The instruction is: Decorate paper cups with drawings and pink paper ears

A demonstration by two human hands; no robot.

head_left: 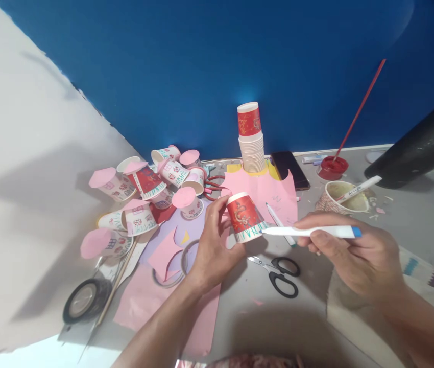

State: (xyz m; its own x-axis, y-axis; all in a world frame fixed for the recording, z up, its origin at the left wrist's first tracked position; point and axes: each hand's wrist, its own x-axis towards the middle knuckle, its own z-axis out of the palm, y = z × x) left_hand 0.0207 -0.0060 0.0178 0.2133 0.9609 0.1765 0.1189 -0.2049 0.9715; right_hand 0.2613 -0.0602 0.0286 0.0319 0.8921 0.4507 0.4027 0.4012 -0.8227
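My left hand (pixel 217 245) is closed around a red and white paper cup (pixel 243 214), held upside down and tilted above the table. Green and blue strokes run along the cup's white band near its rim. My right hand (pixel 355 255) grips a white marker (pixel 316 232) with a blue end, and its tip meets the band at the cup's right side. Behind the cup, a second marker (pixel 278 222) with a green end lies on pink paper (pixel 274 191). Below my hands rest black-handled scissors (pixel 278 271).
Several decorated cups with pink paper tops (pixel 140 220) crowd the left. A stack of paper cups (pixel 251 138) stands by the blue wall, beside a phone (pixel 289 168). To the right are a red paint jar (pixel 332 167), a pale cup (pixel 347 197) and a black cylinder (pixel 419 140). Tape (pixel 82 301) lies left.
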